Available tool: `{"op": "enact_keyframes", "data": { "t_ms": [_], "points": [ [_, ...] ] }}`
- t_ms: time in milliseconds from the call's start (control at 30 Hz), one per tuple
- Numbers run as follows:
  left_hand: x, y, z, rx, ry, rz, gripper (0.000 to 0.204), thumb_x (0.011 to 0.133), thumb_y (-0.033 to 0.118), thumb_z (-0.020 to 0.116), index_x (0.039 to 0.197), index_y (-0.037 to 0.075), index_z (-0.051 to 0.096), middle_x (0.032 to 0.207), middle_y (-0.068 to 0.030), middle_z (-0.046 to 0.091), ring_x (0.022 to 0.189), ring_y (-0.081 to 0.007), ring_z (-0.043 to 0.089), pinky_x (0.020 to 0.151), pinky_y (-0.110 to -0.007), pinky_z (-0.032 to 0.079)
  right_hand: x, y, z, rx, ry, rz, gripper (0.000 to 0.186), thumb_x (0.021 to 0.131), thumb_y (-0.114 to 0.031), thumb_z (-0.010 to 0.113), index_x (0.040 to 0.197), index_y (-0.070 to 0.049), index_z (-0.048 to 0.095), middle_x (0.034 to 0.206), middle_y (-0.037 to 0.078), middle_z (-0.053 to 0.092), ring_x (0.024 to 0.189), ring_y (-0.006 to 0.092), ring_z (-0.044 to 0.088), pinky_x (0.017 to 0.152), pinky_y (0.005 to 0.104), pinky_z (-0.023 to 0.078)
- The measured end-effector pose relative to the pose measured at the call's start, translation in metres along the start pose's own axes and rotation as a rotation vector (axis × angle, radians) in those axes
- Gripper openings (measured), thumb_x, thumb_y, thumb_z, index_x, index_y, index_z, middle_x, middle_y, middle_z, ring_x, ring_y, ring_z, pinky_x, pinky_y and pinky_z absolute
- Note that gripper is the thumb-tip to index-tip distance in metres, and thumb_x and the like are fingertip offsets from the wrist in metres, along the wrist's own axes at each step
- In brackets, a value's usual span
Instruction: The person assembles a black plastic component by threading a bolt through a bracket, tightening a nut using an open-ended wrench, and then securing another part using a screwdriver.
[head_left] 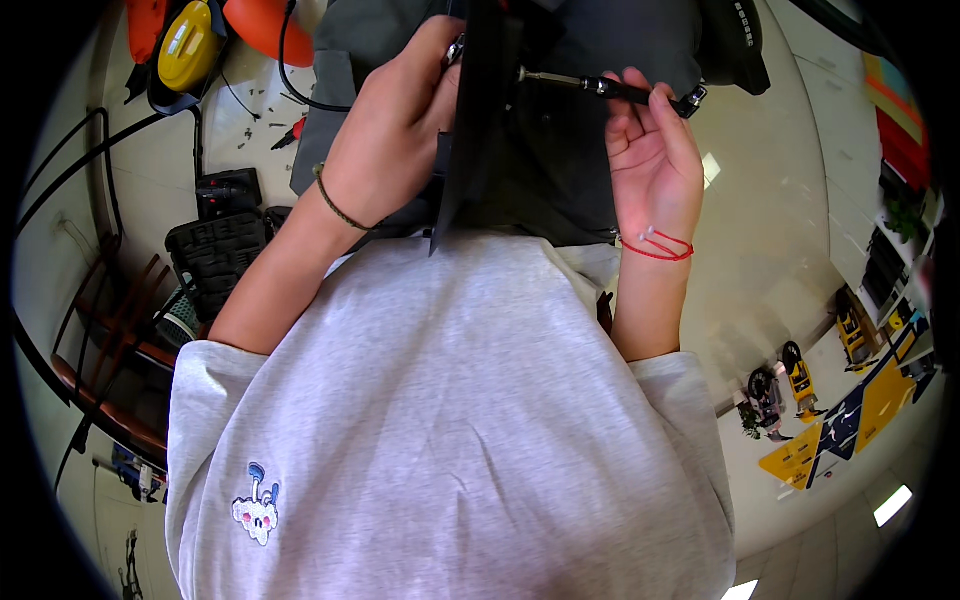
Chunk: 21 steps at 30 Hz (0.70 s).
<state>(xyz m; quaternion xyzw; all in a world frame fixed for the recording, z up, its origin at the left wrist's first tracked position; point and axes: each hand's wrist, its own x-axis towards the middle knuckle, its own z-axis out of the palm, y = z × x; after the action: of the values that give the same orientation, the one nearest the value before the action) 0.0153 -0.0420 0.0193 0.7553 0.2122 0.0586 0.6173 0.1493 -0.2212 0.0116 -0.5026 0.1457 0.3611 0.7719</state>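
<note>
Upright in front of my chest stands a thin black panel (468,130), seen nearly edge-on. My left hand (400,115) grips it from the left side; its fingertips are partly hidden, and a small shiny metal piece (455,48) shows beside them. To the right, my right hand (655,150) holds a slim screwdriver (615,90) between thumb and fingers, with the palm turned up. Its silver shaft points left toward the panel. Whether the tip touches anything is too dark to tell. Dark grey fabric (570,170) lies under both hands.
On the left of the white table lie a yellow oval object (187,45), an orange rounded piece (270,28), loose small screws, a red-handled tool (290,133) and an open black tool case (215,255). A black cable (310,103) runs toward my left hand. Model motorcycles (765,395) stand far right.
</note>
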Motion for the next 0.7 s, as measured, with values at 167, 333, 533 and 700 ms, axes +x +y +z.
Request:
{"op": "enact_keyframes", "data": {
  "t_ms": [167,333,533,700],
  "points": [
    [0.0,0.001,0.01,-0.12,0.016,0.066,0.019,0.091,0.008,0.048,0.107,-0.002,0.045,0.083,-0.0107,0.057,0.073,-0.0165,0.053,0.071,-0.026,0.044,0.001,0.002,-0.006,0.019,0.005,0.0,0.008,0.089,-0.009,0.053,0.096,-0.007,0.057,0.107,0.014,0.061,0.097,0.0222,0.061,0.073,0.0262,0.049],
    [0.003,0.005,0.011,-0.038,0.013,-0.011,0.019,0.09,0.007,0.049,0.105,-0.003,0.045,0.08,-0.0136,0.06,0.072,-0.0172,0.057,0.069,-0.029,0.045,-0.001,0.002,-0.005,0.029,0.013,-0.011,0.009,0.09,-0.009,0.053,0.096,-0.007,0.058,0.106,0.013,0.062,0.097,0.0221,0.061,0.072,0.0259,0.049],
    [0.004,0.001,0.007,-0.011,-0.001,-0.028,0.016,0.093,0.012,0.046,0.098,-0.003,0.047,0.066,-0.0077,0.051,0.061,-0.0126,0.047,0.059,-0.027,0.04,-0.002,0.001,-0.005,0.029,0.008,-0.008,0.009,0.089,-0.009,0.053,0.097,-0.007,0.057,0.106,0.013,0.062,0.097,0.0221,0.061,0.072,0.0256,0.048],
    [0.005,0.011,0.011,-0.241,0.028,-0.219,0.018,0.094,0.016,0.045,0.095,-0.002,0.049,0.064,0.0009,0.043,0.059,-0.007,0.039,0.056,-0.024,0.037,-0.002,0.002,-0.006,0.04,0.003,-0.008,0.009,0.089,-0.009,0.053,0.097,-0.007,0.057,0.107,0.013,0.062,0.097,0.0221,0.061,0.072,0.0254,0.048]
  ]
}}
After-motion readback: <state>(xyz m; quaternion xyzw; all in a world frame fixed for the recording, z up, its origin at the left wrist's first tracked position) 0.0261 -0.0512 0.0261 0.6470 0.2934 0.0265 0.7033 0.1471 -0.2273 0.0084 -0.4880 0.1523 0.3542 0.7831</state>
